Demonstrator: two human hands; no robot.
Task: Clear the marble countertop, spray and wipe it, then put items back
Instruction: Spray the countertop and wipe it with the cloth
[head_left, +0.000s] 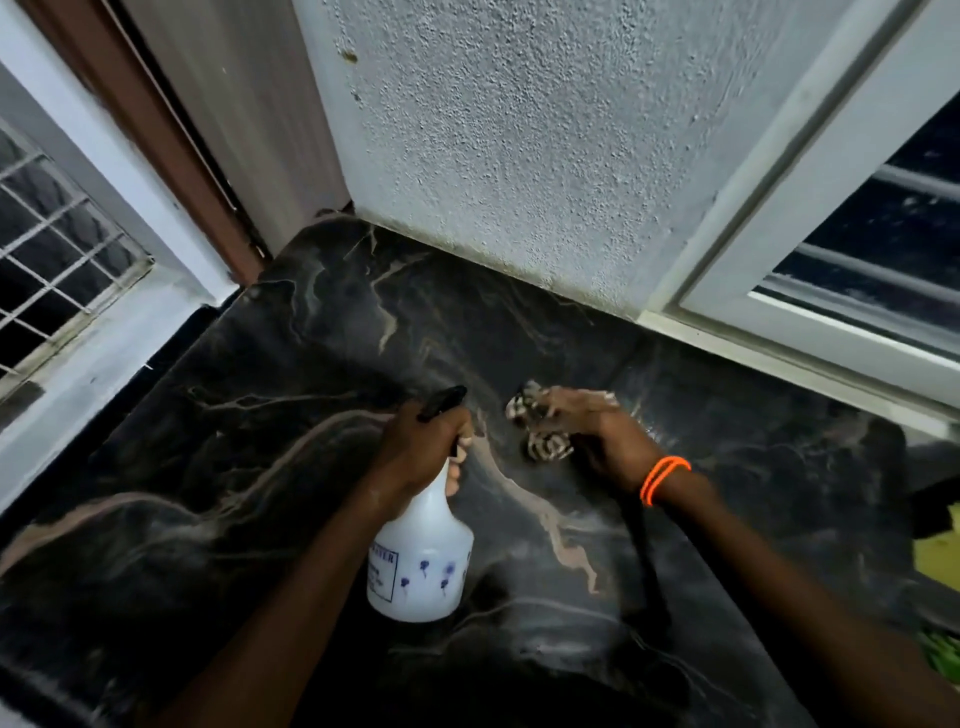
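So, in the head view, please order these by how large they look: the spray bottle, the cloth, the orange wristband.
1. spray bottle, clearly the largest.
2. cloth, partly hidden under the right hand, so possibly larger than it looks.
3. orange wristband, the smallest.

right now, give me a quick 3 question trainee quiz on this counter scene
1. Which hand holds the spray bottle?
2. True or false: the cloth lies untouched on the counter.
3. The orange band is on which wrist: A left, B right, C neither?

Key:
1. The left hand, gripping the neck at the trigger.
2. False; the right hand presses on the cloth.
3. B
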